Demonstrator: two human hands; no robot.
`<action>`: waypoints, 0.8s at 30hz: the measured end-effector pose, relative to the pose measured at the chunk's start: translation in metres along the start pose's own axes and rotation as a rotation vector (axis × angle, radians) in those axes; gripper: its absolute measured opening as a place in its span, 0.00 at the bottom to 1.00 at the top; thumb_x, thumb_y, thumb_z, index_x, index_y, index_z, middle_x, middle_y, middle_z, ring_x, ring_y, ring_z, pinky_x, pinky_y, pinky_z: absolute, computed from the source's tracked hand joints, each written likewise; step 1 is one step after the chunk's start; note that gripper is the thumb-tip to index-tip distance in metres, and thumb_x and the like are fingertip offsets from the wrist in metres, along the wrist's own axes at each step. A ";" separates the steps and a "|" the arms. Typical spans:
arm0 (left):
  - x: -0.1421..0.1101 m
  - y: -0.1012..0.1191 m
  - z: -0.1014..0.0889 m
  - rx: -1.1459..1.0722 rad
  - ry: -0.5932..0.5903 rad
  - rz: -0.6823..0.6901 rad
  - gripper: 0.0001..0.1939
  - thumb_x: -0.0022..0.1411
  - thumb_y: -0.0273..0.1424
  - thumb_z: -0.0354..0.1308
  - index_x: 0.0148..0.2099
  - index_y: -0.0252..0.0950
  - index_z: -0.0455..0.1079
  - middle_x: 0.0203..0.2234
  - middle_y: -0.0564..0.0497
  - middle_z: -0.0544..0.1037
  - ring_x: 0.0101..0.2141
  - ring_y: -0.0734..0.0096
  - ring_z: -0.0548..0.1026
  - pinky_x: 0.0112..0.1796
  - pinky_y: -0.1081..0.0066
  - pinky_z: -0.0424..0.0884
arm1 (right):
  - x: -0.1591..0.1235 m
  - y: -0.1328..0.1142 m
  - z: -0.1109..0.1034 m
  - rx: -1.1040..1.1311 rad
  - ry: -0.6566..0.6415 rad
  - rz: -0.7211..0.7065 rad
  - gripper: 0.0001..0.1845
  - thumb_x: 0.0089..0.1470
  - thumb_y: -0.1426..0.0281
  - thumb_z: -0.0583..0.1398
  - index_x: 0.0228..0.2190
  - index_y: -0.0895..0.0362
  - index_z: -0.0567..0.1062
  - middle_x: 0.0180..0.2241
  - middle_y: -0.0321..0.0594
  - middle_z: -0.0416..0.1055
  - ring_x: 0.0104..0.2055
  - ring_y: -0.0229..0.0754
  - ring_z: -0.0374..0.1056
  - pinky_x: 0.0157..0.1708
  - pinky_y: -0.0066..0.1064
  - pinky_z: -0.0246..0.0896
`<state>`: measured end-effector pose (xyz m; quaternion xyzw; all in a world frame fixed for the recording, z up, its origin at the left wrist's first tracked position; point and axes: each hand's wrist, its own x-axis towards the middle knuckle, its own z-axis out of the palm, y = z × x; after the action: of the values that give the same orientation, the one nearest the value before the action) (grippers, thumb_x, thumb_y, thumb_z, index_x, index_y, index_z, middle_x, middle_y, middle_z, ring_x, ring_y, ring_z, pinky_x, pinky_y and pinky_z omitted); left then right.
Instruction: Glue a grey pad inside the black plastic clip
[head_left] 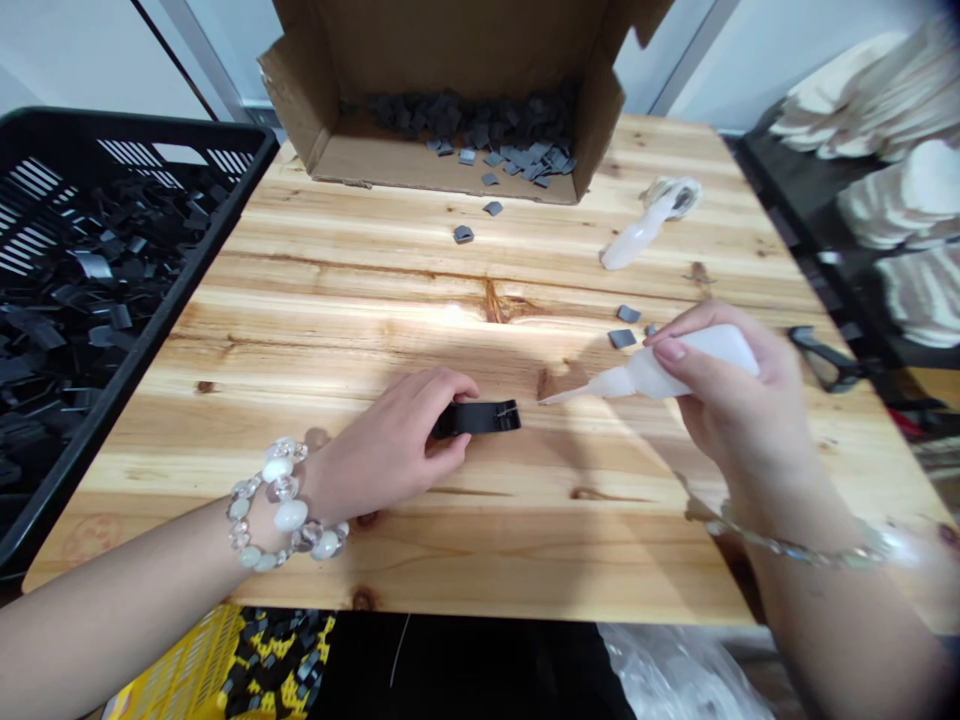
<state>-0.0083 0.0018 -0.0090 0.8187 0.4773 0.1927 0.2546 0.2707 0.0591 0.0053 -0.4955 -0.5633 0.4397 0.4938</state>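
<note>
Desk [315, 330]: pale pine planks, knots and a dark resin streak near centre. On it, far edge: open cardboard box [450, 60] holding a heap of small grey pads. Loose grey pads [463, 234] lie in front of the box; two more [622, 338] right of centre. White glue bottle [649, 225] on its side, far right. Black clip [480, 417] flat, near centre.

Two hands are at work, the left hand [394, 435] on one black clip [480, 417] and the right hand [731, 395] around one of two glue bottles [660, 372], with one cardboard box [450, 90], one black crate [112, 250] and four loose gray pads [622, 338] on the table [337, 300].
</note>
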 end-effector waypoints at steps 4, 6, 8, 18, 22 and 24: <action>-0.001 0.000 0.001 -0.001 0.009 -0.001 0.14 0.61 0.29 0.52 0.50 0.38 0.60 0.45 0.48 0.72 0.47 0.64 0.70 0.49 0.62 0.66 | 0.000 -0.001 0.001 -0.003 0.022 0.001 0.10 0.42 0.66 0.69 0.24 0.54 0.74 0.21 0.32 0.64 0.23 0.34 0.56 0.22 0.27 0.48; -0.001 0.000 0.001 -0.001 0.006 -0.002 0.14 0.62 0.29 0.52 0.50 0.38 0.60 0.45 0.48 0.72 0.47 0.63 0.70 0.49 0.61 0.67 | 0.000 -0.001 0.001 -0.004 0.028 0.004 0.10 0.42 0.66 0.69 0.24 0.55 0.74 0.20 0.32 0.64 0.22 0.33 0.56 0.21 0.27 0.47; 0.000 0.000 0.001 0.000 0.005 -0.003 0.14 0.62 0.29 0.52 0.50 0.38 0.60 0.45 0.48 0.72 0.46 0.63 0.70 0.49 0.61 0.67 | 0.000 -0.002 0.002 0.003 0.029 0.004 0.10 0.42 0.67 0.69 0.24 0.55 0.73 0.20 0.31 0.65 0.22 0.33 0.57 0.21 0.26 0.47; -0.001 0.000 0.001 0.001 0.006 0.004 0.14 0.61 0.28 0.53 0.50 0.37 0.60 0.45 0.48 0.71 0.47 0.65 0.69 0.51 0.63 0.65 | 0.002 -0.006 0.005 0.052 0.063 0.015 0.09 0.41 0.67 0.69 0.23 0.54 0.74 0.20 0.33 0.63 0.22 0.34 0.56 0.19 0.26 0.47; -0.001 -0.001 0.001 0.008 0.028 0.009 0.14 0.61 0.29 0.52 0.50 0.38 0.60 0.45 0.48 0.72 0.47 0.64 0.70 0.50 0.61 0.66 | 0.008 -0.001 0.000 0.134 0.036 0.059 0.08 0.44 0.67 0.67 0.22 0.54 0.73 0.19 0.33 0.62 0.19 0.33 0.53 0.17 0.25 0.44; -0.001 -0.002 0.001 0.019 0.034 0.000 0.14 0.61 0.29 0.53 0.50 0.38 0.60 0.44 0.47 0.72 0.47 0.63 0.70 0.50 0.59 0.66 | 0.012 0.002 -0.002 0.215 -0.020 0.078 0.09 0.47 0.65 0.65 0.24 0.55 0.71 0.18 0.30 0.58 0.18 0.31 0.48 0.16 0.24 0.40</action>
<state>-0.0098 0.0015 -0.0107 0.8178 0.4832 0.2020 0.2385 0.2724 0.0710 0.0054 -0.4566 -0.4980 0.5215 0.5210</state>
